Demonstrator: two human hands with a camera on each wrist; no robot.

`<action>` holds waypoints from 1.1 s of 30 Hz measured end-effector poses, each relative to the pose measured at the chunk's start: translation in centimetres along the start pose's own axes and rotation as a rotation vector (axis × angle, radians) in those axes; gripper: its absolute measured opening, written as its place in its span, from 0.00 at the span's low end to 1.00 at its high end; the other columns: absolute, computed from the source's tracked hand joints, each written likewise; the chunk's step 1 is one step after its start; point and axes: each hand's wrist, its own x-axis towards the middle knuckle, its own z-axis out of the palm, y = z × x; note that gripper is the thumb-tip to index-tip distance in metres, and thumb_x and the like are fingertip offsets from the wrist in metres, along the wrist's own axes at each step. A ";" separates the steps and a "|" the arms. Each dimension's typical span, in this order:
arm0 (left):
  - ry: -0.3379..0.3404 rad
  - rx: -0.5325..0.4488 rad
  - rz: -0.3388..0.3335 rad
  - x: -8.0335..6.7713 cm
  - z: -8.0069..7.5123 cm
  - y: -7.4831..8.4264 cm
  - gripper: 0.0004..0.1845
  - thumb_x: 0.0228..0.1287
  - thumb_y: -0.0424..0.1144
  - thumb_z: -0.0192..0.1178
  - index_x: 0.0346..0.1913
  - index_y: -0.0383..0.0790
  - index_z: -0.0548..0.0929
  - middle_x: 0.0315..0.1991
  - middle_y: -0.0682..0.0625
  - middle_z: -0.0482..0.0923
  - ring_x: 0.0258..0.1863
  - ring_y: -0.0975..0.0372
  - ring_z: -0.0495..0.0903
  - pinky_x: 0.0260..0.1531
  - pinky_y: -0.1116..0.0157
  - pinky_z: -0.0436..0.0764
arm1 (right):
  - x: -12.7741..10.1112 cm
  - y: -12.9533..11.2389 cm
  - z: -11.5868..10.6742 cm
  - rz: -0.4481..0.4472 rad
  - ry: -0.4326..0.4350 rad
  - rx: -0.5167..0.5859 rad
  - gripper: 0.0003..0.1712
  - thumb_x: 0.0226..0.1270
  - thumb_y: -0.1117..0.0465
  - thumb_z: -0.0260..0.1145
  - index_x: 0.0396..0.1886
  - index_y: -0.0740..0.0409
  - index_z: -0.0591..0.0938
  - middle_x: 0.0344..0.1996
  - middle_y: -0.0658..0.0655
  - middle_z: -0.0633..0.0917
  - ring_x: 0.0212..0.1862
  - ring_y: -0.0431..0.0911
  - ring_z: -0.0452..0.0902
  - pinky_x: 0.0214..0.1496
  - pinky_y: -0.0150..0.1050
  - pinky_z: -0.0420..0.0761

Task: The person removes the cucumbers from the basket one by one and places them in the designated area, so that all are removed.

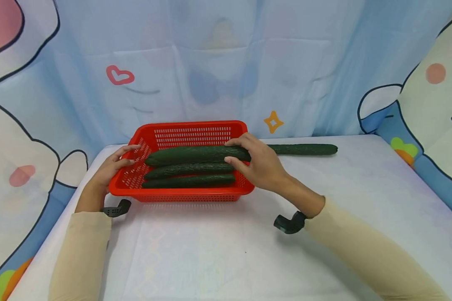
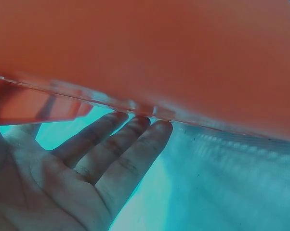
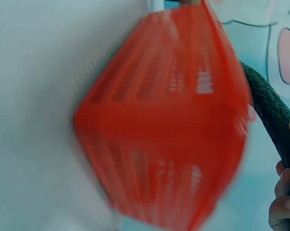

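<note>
A red plastic basket (image 1: pixel 184 194) stands on the table. Two dark green cucumbers (image 1: pixel 188 181) lie in it, side by side. My right hand (image 1: pixel 261 163) grips a third, thicker cucumber (image 1: pixel 188 155) near its right end, over the back part of the basket. The right wrist view shows that cucumber (image 3: pixel 268 108) above the rim, fingers curled round it. My left hand (image 1: pixel 109 169) holds the basket's left rim, its thumb over the edge. In the left wrist view several fingers (image 2: pixel 130 163) touch the outside of the basket, fairly straight. Another cucumber (image 1: pixel 305 149) lies right of the basket, partly hidden by the right hand.
A white cloth covers the table (image 1: pixel 196 251). Right behind the basket hangs a light blue printed curtain (image 1: pixel 218 83), with more printed cloth at both sides. A dark wrist camera (image 1: pixel 290 223) sticks out below the right wrist, another (image 1: pixel 116 208) by the left.
</note>
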 end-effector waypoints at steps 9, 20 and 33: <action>0.033 0.028 -0.010 -0.3 0.0 -0.1 0.26 0.67 0.40 0.50 0.67 0.59 0.61 0.66 0.44 0.54 0.50 0.57 0.74 0.39 0.62 0.83 | -3.1 4.1 -7.5 0.037 0.042 -0.027 0.20 0.57 0.60 0.67 0.50 0.54 0.77 0.41 0.50 0.78 0.32 0.35 0.67 0.26 0.27 0.70; 0.003 -0.012 -0.020 0.0 0.3 0.3 0.27 0.66 0.38 0.51 0.67 0.59 0.62 0.66 0.43 0.53 0.50 0.57 0.74 0.40 0.62 0.83 | -7.7 9.6 -14.5 0.300 0.067 -0.149 0.22 0.58 0.57 0.66 0.54 0.48 0.77 0.42 0.45 0.75 0.25 0.36 0.64 0.20 0.29 0.65; -0.008 -0.015 0.004 0.2 0.1 0.1 0.27 0.68 0.38 0.49 0.68 0.55 0.60 0.65 0.43 0.54 0.48 0.58 0.76 0.39 0.61 0.83 | -9.7 14.0 -13.7 0.455 -0.026 -0.210 0.25 0.60 0.49 0.63 0.53 0.56 0.76 0.44 0.63 0.78 0.35 0.44 0.68 0.24 0.31 0.69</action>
